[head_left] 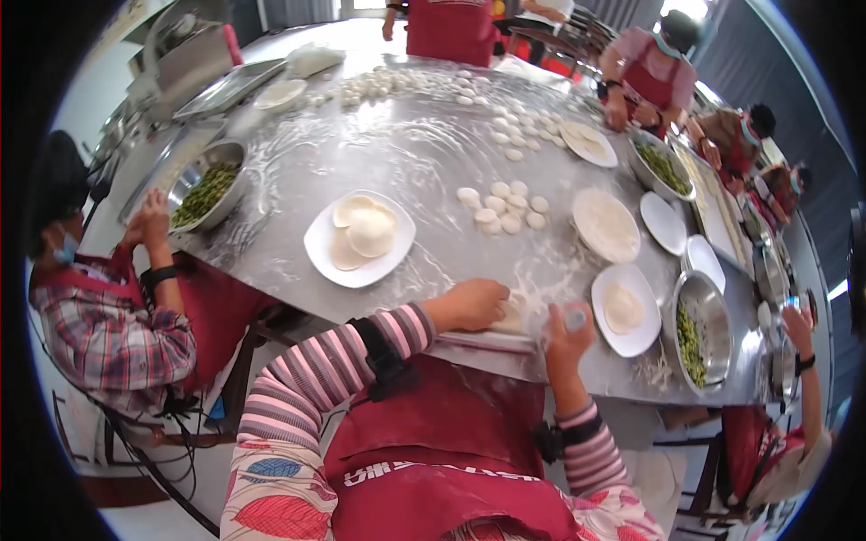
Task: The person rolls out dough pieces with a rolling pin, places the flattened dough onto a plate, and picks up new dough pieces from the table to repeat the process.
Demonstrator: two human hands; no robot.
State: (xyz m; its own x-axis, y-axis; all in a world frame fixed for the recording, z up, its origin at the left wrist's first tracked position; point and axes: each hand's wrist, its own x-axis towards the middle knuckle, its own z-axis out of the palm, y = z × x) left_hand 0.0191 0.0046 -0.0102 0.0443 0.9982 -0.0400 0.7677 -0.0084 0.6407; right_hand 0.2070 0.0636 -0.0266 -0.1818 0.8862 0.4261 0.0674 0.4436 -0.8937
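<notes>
Head view: your left hand [476, 305] curls at the dough [512, 317] on the tabletop [528, 257], pinch not discernible; your right hand [568, 341] grips a translucent object [575, 317].

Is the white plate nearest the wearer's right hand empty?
No, a dough round lies on the plate beside the right hand.

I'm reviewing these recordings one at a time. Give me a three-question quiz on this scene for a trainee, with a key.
1. Multiple choice: which of the camera wearer's hands is nearer the near left plate of overlapping dough rounds? A) left B) right
2. True or false: the metal bowl beside the person in the checked shirt is empty.
3. Fill in: each of the wearer's wrists has a ____ band.

Key: 1. A, the left hand. 2. False; it holds green filling. 3. Black.
</notes>
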